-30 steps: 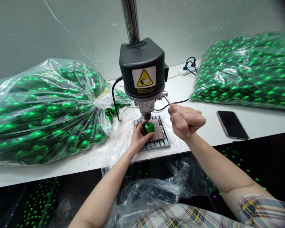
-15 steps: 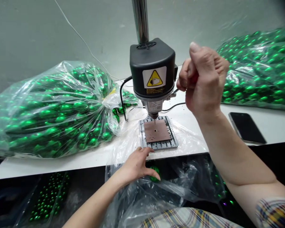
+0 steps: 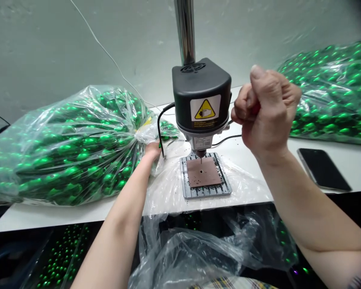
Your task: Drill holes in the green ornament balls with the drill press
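Observation:
My right hand [image 3: 266, 110] is closed in a fist on the feed lever at the right side of a small black bench drill [image 3: 201, 94]; the fingers hide most of the lever. Under the thin drill bit, a brown square pad [image 3: 205, 178] with a small hole lies on the grey slotted base [image 3: 188, 193], scattered with dark chips. My left hand [image 3: 154, 149] reaches to the gathered mouth of a clear plastic bag [image 3: 78, 148] full of shiny green balls. Bag and balls hide its fingers. A few green balls [image 3: 169, 130] lie at that opening.
Another bag of green balls [image 3: 333, 96] stands at right, with a phone [image 3: 325, 168] in front. Clear plastic sheeting [image 3: 195, 251] hangs over the white table's front edge. More green balls [image 3: 61, 253] lie below at left. A black cable [image 3: 159, 124] runs beside the drill.
My left hand has moved from the front of the drill base, where a green ball was below it, up and left to the bag's mouth. My right hand keeps its grip.

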